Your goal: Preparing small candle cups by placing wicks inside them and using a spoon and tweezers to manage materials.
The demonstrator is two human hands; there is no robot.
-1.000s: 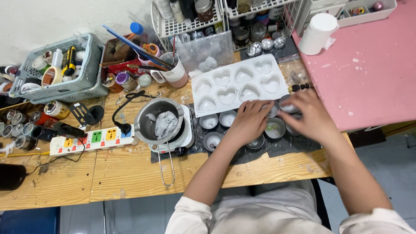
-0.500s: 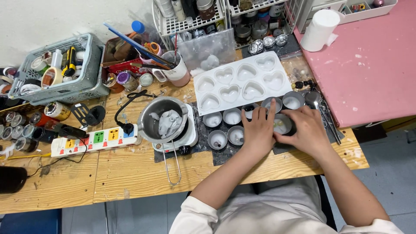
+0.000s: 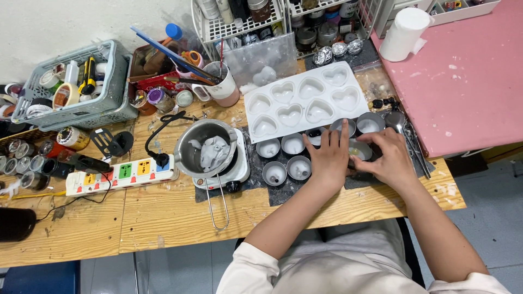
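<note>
My left hand (image 3: 328, 159) and my right hand (image 3: 385, 159) meet around a small round metal tin (image 3: 360, 151) on the dark mat (image 3: 283, 190). The left hand lies flat with its fingers straight and its thumb side against the tin. The right hand's fingers curl over the tin's right rim. Several more small tins, some holding pale wax, stand around them, such as one (image 3: 299, 167) left of my left hand and one (image 3: 370, 122) behind my right. A white heart-shaped mould tray (image 3: 305, 100) lies just beyond the tins.
A metal pot of grey wax (image 3: 207, 152) sits on a small white hot plate, plugged into a power strip (image 3: 122, 175). A grey basket (image 3: 76, 90) of tapes, a mug of brushes (image 3: 224, 86) and wire racks stand behind. A pink surface (image 3: 468, 76) with a paper roll (image 3: 402, 30) lies right.
Both hands have drawn in from spread positions over the tins and closed around one tin. The view has shifted slightly.
</note>
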